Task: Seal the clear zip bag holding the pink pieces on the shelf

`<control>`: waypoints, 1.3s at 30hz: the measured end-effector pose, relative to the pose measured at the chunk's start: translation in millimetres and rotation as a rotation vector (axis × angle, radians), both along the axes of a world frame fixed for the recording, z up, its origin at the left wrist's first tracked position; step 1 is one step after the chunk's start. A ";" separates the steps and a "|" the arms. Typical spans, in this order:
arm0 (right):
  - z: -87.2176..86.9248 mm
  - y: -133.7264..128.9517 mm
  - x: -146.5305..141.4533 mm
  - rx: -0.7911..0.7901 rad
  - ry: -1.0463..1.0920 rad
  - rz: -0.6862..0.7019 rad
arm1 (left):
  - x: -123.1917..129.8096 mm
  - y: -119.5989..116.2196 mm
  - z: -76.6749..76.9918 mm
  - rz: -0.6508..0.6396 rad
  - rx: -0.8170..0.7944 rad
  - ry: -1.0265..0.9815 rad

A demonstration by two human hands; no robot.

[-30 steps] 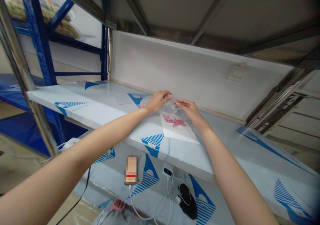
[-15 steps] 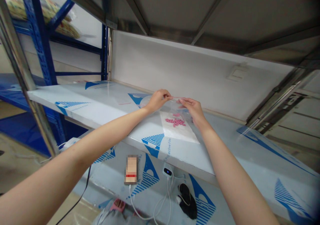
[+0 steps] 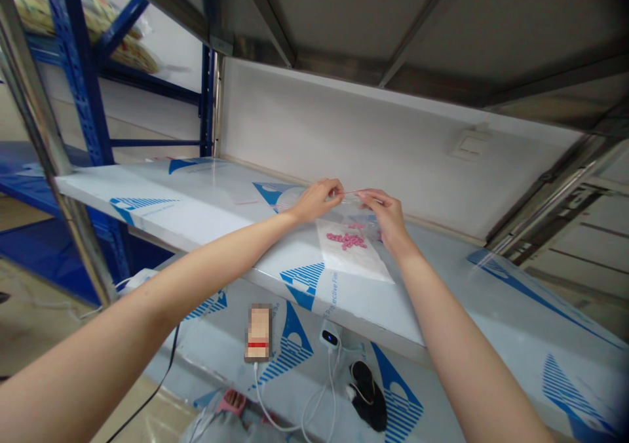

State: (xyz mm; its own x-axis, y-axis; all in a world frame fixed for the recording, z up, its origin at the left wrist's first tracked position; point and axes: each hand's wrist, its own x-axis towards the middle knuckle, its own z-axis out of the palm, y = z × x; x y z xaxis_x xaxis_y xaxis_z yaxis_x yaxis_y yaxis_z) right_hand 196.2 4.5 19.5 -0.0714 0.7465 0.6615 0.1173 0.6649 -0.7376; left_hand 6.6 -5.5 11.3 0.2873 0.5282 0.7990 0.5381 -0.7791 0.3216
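Note:
Both my hands meet near the back of the covered shelf board (image 3: pixel 206 213). Between them stretches the top edge of a clear plastic zip bag (image 3: pixel 352 204) with a thin reddish line along it. My left hand (image 3: pixel 319 200) pinches the left end of that edge. Over at the right end, the fingers and thumb of my right hand (image 3: pixel 386 217) are closed on it too. Below the edge, a cluster of small pink beads (image 3: pixel 346 240) shows against a white sheet (image 3: pixel 361 268); I cannot tell whether they lie inside the bag.
Another clear bag (image 3: pixel 240 197) lies flat left of my hands. On the lower shelf are a blurred phone-like device (image 3: pixel 258 333) with a white cable, a white power bank (image 3: pixel 329 335) and a black object (image 3: pixel 367 397). A metal shelf (image 3: pixel 344 23) hangs overhead; blue racking (image 3: pixel 81 82) stands left.
Both hands have shifted slightly right along with the bag's edge, still pinching it. The pink cluster looks a little flatter and more spread sideways.

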 end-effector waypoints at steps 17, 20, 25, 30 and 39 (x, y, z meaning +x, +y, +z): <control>-2.1 0.1 -3.5 -0.029 -0.084 0.013 | 4.5 -8.2 3.2 -0.022 -0.012 0.068; -2.2 0.4 -4.1 -0.022 -0.080 -0.010 | 6.3 -9.7 -0.4 -0.049 -0.102 0.062; -0.7 2.9 -1.1 -0.024 -0.020 -0.041 | 10.4 -1.4 -10.8 -0.209 -0.274 -0.131; -1.1 8.7 3.5 0.017 0.054 -0.117 | 7.9 2.8 -12.8 -0.251 -0.393 0.023; -0.1 7.9 3.7 -0.013 0.134 -0.078 | 3.9 4.2 -12.8 -0.254 -0.344 0.137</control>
State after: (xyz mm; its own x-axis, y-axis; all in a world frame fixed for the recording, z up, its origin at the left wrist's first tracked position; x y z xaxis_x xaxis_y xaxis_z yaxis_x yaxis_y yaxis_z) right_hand 200.0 12.5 19.5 0.0759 0.7548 0.6515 0.0682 0.6479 -0.7587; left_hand 10.5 -1.3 -1.6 0.5331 0.6557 0.5347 0.3988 -0.7521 0.5247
